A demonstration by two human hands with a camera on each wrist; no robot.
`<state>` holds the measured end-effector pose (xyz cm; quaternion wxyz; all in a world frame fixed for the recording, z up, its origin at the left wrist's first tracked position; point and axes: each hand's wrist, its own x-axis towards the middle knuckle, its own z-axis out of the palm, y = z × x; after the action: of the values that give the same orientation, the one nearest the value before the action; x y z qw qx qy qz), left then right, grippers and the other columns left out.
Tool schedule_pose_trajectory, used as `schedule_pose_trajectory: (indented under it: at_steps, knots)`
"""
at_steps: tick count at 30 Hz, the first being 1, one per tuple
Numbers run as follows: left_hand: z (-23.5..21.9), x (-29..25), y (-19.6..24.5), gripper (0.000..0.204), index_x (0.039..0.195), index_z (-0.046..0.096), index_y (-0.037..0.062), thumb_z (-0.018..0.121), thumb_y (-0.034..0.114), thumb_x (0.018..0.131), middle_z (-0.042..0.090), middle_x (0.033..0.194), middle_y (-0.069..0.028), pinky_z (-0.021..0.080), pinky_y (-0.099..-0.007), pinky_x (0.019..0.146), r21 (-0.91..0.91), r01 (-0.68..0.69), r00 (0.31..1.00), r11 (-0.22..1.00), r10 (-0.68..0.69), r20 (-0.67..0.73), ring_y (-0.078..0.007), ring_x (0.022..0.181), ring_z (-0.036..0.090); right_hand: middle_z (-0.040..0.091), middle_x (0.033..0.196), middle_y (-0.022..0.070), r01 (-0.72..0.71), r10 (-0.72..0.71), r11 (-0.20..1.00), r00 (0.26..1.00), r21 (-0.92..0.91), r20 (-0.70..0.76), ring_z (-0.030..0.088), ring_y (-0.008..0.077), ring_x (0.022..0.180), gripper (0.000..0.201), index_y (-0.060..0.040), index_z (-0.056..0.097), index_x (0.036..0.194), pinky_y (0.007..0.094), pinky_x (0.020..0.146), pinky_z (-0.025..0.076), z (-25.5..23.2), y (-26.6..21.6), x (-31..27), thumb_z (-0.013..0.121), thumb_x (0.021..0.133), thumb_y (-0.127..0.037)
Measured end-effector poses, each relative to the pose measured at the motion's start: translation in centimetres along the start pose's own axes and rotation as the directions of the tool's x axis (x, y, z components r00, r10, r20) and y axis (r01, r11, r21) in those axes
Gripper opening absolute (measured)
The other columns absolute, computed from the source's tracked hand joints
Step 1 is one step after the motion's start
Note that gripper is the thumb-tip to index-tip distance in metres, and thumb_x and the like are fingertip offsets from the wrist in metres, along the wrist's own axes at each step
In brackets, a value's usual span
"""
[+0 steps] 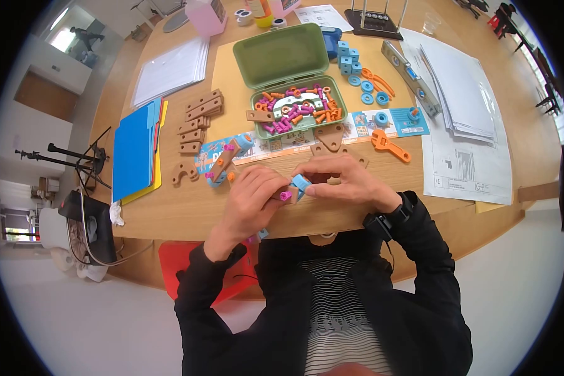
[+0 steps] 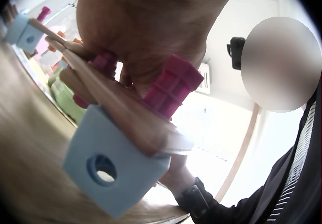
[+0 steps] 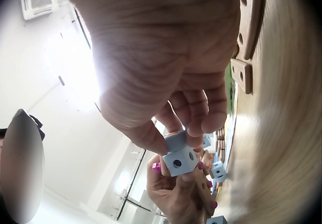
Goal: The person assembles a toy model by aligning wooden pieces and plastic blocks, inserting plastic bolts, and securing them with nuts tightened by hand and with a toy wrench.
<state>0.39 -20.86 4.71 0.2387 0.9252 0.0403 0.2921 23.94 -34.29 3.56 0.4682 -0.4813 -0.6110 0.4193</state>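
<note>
My left hand [image 1: 254, 197] grips a toy assembly near the table's front edge. In the left wrist view it includes a wooden strip [image 2: 121, 106], a magenta bolt [image 2: 173, 85] standing up from the wood and a light blue block [image 2: 118, 158] with a round hole below it. My right hand [image 1: 351, 182] comes in from the other side. Its thumb and fingertips pinch a small blue piece [image 3: 175, 140] right against a blue cube [image 3: 181, 161] beside the left fingers. The right palm hides part of the left hand in the right wrist view.
Ahead is an open green box [image 1: 282, 59] of magenta and orange bolts. Wooden strips [image 1: 200, 113] lie to its left, blue blocks [image 1: 349, 59], an orange wrench [image 1: 390, 146] and pliers [image 1: 378, 81] to its right. Another bolted assembly [image 1: 221, 166] stands near the left hand. Folders [image 1: 135, 150] flank the left.
</note>
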Motion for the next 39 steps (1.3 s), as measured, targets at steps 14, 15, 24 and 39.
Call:
schedule_pose_trajectory:
  at_steps: [14, 15, 24, 39]
  knots:
    - [0.0, -0.1, -0.1, 0.047, 0.115, 0.07, 0.0035, 0.085, -0.003, 0.07, 0.072, 0.105, -0.0124, 0.053, -0.0472, 0.096, 0.001, 0.024, 1.0, 1.0, -0.024, -0.003, -0.0359, 0.104, 0.068, 0.072, 0.109, 0.0055, -0.087, 0.087, 0.996, 0.996, -0.019, 0.01, 0.065, 0.0141, 0.092, 0.053, -0.007, 0.067, 0.141, 0.0314, 0.077, 0.056, 0.6, 0.9, 0.3, 0.082, 0.096, -0.031]
    - [0.0, -0.1, -0.1, 0.047, 0.115, 0.07, 0.0035, 0.085, -0.003, 0.07, 0.072, 0.105, -0.0124, 0.053, -0.0472, 0.096, 0.001, 0.025, 1.0, 1.0, -0.025, -0.004, -0.0359, 0.104, 0.068, 0.072, 0.109, 0.0062, -0.081, 0.081, 0.997, 0.997, -0.019, 0.006, 0.066, 0.0144, 0.092, 0.054, -0.007, 0.067, 0.141, 0.0313, 0.077, 0.056, 0.6, 0.8, 0.3, 0.083, 0.096, -0.031]
    - [0.1, -0.2, -0.1, 0.048, 0.116, 0.07, 0.0043, 0.084, -0.004, 0.071, 0.072, 0.104, -0.012, 0.053, -0.0475, 0.097, -0.002, 0.019, 1.0, 1.0, -0.019, -0.008, -0.0355, 0.103, 0.069, 0.073, 0.109, 0.008, -0.078, 0.078, 0.997, 0.997, -0.03, 0.022, 0.067, 0.0155, 0.088, 0.052, -0.0076, 0.067, 0.141, 0.0315, 0.077, 0.057, 0.6, 1.3, 0.3, 0.082, 0.096, -0.03]
    - [0.2, -0.3, -0.4, 0.045, 0.112, 0.069, 0.0043, 0.084, -0.005, 0.07, 0.072, 0.102, -0.0114, 0.053, -0.0478, 0.1, -0.034, 0.032, 0.999, 0.999, -0.031, 0.016, -0.0357, 0.101, 0.069, 0.072, 0.113, 0.0055, -0.008, 0.009, 1.0, 0.999, -0.021, 0.039, 0.067, 0.0139, 0.094, 0.051, -0.0086, 0.063, 0.144, 0.0313, 0.079, 0.06, 0.9, 1.4, 0.6, 0.078, 0.096, -0.016]
